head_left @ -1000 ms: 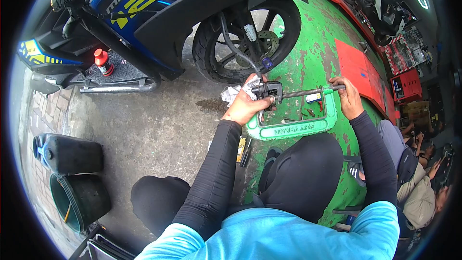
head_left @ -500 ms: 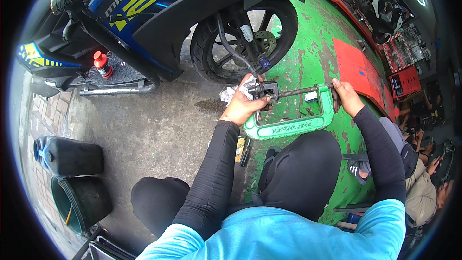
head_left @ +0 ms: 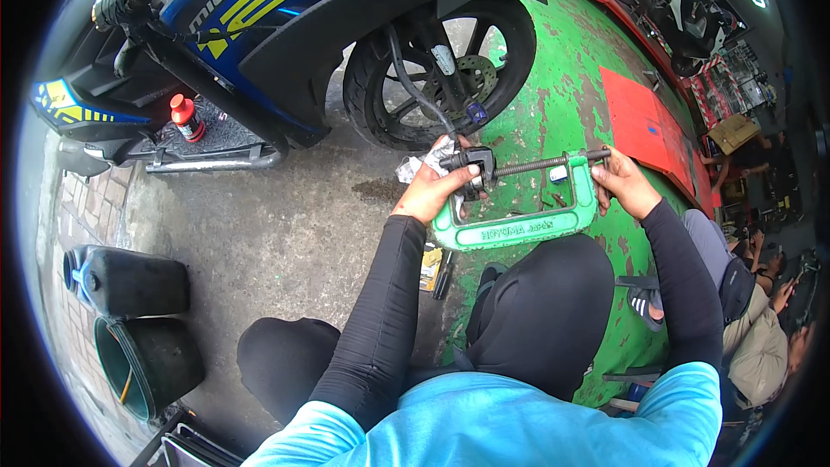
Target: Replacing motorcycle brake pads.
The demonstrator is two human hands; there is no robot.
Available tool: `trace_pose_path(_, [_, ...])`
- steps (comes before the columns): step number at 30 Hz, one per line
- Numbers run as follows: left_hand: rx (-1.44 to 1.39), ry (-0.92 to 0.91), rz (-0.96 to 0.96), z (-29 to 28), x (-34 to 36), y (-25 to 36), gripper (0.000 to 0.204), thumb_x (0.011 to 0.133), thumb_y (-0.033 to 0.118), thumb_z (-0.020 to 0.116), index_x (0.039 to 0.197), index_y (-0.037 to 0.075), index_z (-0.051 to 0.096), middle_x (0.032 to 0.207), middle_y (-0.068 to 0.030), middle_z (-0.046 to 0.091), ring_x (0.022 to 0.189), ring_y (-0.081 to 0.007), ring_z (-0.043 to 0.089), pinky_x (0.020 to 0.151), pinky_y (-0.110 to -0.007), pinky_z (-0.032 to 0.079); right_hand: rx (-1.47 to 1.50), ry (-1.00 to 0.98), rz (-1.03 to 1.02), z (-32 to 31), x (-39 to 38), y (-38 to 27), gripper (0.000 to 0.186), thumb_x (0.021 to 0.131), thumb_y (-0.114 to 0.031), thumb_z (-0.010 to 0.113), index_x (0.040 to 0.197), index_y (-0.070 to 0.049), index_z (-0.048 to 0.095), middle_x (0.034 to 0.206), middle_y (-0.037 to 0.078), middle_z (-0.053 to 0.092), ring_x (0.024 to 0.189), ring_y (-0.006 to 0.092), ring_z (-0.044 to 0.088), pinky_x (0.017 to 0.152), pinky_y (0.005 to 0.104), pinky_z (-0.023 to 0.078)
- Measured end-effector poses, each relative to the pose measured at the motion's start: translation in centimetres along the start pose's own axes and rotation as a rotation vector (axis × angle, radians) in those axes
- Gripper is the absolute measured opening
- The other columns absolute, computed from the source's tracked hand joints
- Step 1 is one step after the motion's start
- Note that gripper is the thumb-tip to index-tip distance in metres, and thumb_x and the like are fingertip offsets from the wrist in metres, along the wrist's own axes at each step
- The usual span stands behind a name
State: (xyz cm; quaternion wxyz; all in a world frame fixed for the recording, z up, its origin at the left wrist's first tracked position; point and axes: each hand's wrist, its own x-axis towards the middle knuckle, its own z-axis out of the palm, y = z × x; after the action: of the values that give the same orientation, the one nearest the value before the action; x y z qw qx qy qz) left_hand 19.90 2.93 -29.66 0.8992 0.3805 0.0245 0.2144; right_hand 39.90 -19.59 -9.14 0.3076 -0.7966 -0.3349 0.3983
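Looking down from head height through one wide fisheye lens, tilting forward past blue sleeves and black knees toward the clamp. Sitting close: clamp landing just above the centre, both forearms rising to it from the lower edge. Facing the wheel just beyond the clamp, scooter body stretching up and left of it. Bending straight edges near the rim, black corners framing the circle. Showing no second view.
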Motion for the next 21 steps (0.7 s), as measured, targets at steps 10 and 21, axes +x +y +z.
trace_pose_path(10, [-0.038, 0.015, -0.108, -0.7, -0.9, 1.1, 0.048, 0.087, 0.017, 0.074, 0.126, 0.009, 0.048, 0.102, -0.0099, 0.069, 0.073, -0.0249, 0.074, 0.04, -0.028, 0.05, -0.279, -0.166, -0.016, -0.9, -0.2, -3.4, 0.022, 0.093, -0.004, 0.066, 0.113, -0.003, 0.056, 0.106, 0.007, 0.065, 0.104, 0.0165, 0.062, 0.089, 0.0357, 0.051])
trace_pose_path(21, [-0.099, 0.01, -0.203, -0.4, -0.7, 2.0, 0.052, 0.094, 0.035, 0.069, 0.136, 0.013, 0.048, 0.106, -0.0088, 0.069, 0.072, -0.0232, 0.074, 0.04, -0.026, 0.049, -1.595, -0.01, -0.857, -1.6, 2.8, -5.6, 0.007, 0.075, -0.008, 0.065, 0.08, -0.007, 0.06, 0.093, 0.008, 0.059, 0.106, 0.0273, 0.056, 0.104, 0.0465, 0.043])
